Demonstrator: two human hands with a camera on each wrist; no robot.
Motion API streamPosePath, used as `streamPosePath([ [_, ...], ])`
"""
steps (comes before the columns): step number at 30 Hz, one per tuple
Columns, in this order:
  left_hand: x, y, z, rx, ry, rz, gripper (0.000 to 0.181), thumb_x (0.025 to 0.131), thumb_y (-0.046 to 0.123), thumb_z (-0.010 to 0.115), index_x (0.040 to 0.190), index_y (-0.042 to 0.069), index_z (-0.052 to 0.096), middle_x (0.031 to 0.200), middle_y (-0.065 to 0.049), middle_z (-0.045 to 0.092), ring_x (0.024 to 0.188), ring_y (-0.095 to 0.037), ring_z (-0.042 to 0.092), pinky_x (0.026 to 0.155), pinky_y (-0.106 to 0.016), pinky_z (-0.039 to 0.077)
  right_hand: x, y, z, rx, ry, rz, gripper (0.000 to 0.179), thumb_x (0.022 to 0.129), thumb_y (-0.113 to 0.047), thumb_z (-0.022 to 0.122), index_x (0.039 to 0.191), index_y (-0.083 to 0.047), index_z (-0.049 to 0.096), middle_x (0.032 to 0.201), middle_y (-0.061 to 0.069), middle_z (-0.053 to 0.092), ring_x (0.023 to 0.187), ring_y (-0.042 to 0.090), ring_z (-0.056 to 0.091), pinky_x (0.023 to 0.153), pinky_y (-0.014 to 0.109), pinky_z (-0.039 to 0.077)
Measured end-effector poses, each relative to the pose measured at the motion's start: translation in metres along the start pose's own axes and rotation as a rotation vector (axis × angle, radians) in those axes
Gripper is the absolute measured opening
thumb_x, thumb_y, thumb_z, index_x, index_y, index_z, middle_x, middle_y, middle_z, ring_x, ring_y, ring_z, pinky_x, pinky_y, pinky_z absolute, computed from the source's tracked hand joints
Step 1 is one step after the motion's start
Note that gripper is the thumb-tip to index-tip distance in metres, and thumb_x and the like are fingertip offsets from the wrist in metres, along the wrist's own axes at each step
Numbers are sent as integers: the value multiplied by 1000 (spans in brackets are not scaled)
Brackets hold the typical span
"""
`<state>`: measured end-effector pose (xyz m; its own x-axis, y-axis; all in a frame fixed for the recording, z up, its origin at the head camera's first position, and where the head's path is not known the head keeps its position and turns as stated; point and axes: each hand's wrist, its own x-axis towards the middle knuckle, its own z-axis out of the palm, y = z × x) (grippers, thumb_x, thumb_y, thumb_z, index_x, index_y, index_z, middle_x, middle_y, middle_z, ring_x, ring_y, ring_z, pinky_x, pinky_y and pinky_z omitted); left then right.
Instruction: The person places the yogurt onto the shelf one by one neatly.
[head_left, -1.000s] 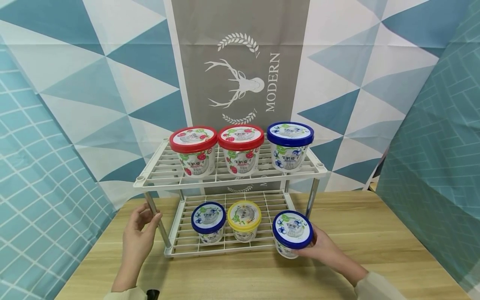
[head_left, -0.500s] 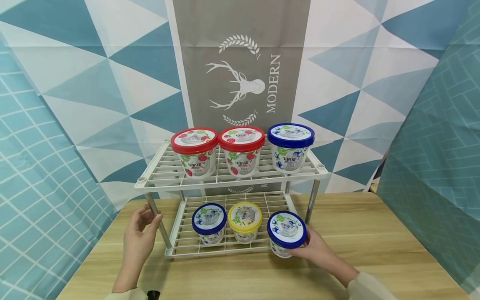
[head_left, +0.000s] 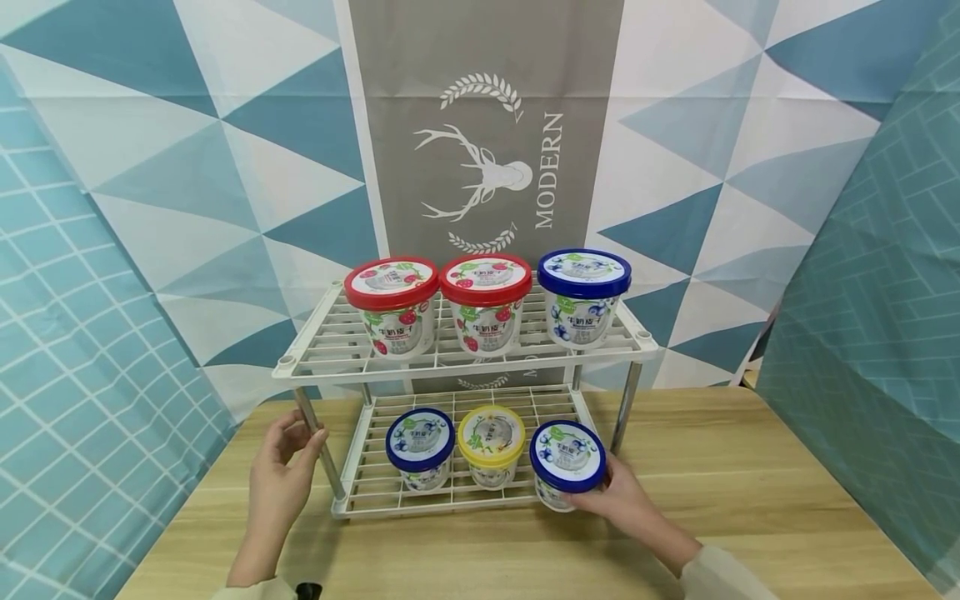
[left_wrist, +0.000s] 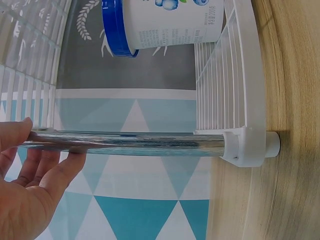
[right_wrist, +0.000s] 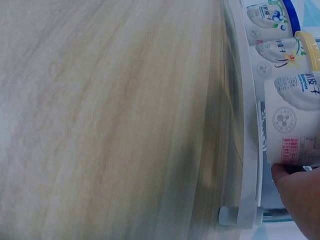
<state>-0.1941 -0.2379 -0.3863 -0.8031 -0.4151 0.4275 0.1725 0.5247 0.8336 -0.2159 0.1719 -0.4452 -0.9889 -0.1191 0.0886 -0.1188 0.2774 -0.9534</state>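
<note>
My right hand (head_left: 618,500) grips a blue-lidded yogurt tub (head_left: 567,457) by its right side, at the front right of the rack's lower shelf. In the right wrist view the thumb (right_wrist: 295,187) lies against the white wall of this tub (right_wrist: 295,120); whether its base touches the shelf I cannot tell. My left hand (head_left: 281,483) holds the rack's front left metal post (head_left: 321,450) between thumb and fingers, as the left wrist view also shows with the post (left_wrist: 150,144) lying across it. To the held tub's left stand a yellow-lidded tub (head_left: 491,437) and another blue-lidded tub (head_left: 421,442).
On the upper shelf (head_left: 465,367) of the white rack stand two red-lidded tubs, left (head_left: 392,283) and middle (head_left: 486,282), and a blue-lidded one (head_left: 584,275) at right. The rack stands on a wooden table (head_left: 720,483) before a patterned cloth backdrop (head_left: 675,100).
My right hand has carried the blue-lidded tub left, closer to the yellow-lidded tub. My left hand keeps its hold on the post. The other tubs stay where they were.
</note>
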Motion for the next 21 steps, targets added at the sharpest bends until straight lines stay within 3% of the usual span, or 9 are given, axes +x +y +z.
streamPosePath([
  [7, 0, 1, 0, 7, -5, 0, 32, 89, 12, 64, 119, 9, 55, 86, 25, 56, 79, 14, 52, 70, -5, 40, 1, 2, 5, -24, 54, 22, 78, 64, -8, 84, 131, 5, 44, 124, 19, 57, 118, 33, 53, 100, 43, 43],
  [21, 0, 0, 0, 5, -6, -4, 33, 89, 12, 64, 121, 10, 55, 87, 24, 56, 79, 14, 52, 70, -3, 39, 4, 4, 11, -64, 94, 67, 81, 64, -14, 85, 131, 5, 42, 125, 20, 55, 119, 36, 52, 101, 48, 42],
])
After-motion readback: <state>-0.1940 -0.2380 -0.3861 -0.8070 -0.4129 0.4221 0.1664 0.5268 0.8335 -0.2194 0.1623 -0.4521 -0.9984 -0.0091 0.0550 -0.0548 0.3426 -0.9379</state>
